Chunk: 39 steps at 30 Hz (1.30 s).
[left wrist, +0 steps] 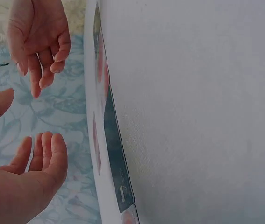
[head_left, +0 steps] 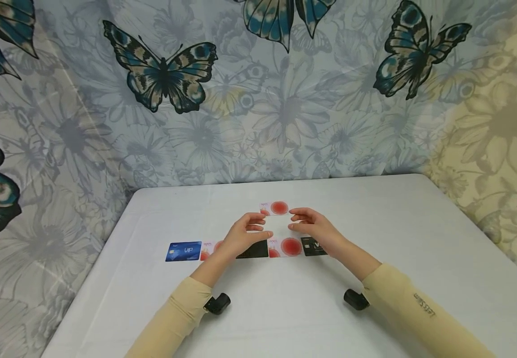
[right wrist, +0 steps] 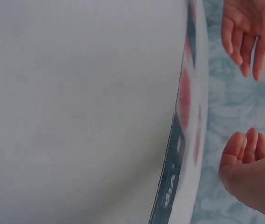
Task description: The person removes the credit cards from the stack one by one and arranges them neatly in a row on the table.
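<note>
Both hands hover above a row of cards with nothing in their fingers, palms facing each other. My left hand (head_left: 245, 233) has its fingers loosely bent and its thumb apart. Below it lie a black card (head_left: 254, 250) and a white card with red circles, partly hidden by the hand. My right hand (head_left: 318, 228) is held likewise over a black VIP card (head_left: 313, 246), whose right end it covers. Between them lies another red-circle card (head_left: 286, 247). A blue VIP card (head_left: 183, 251) forms the row's left end. Farther back, between the fingertips, sits one more red-circle card (head_left: 274, 208).
The cards lie on a white-covered table (head_left: 374, 214). Behind it hangs a floral cloth (head_left: 285, 124) with butterflies, meeting the table's back edge. A black wrist camera (head_left: 217, 303) is on the left wrist and another black camera (head_left: 356, 300) on the right.
</note>
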Each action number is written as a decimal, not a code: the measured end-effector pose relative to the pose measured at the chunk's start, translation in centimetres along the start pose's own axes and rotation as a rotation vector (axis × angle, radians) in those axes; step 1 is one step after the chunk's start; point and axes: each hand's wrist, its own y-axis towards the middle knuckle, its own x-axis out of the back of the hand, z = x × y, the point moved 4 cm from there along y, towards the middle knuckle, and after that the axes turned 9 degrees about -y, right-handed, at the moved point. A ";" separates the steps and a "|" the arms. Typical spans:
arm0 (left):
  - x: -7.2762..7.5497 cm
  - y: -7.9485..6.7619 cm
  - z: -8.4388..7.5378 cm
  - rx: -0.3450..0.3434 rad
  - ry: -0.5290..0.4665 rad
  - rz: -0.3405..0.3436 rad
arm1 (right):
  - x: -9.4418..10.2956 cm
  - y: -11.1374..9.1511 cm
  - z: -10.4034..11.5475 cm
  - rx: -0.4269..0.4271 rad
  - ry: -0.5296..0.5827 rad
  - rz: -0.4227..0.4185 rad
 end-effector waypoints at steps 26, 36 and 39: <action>1.5 8.9 1.8 0.029 0.486 -0.082 | 1.1 8.9 -1.2 -0.086 -0.540 -0.039; 1.3 10.3 2.2 0.051 0.578 -0.025 | 1.4 10.2 -1.6 -0.092 -0.660 0.006; 1.4 10.2 2.2 0.059 0.587 -0.027 | 1.3 10.3 -1.7 -0.100 -0.661 0.013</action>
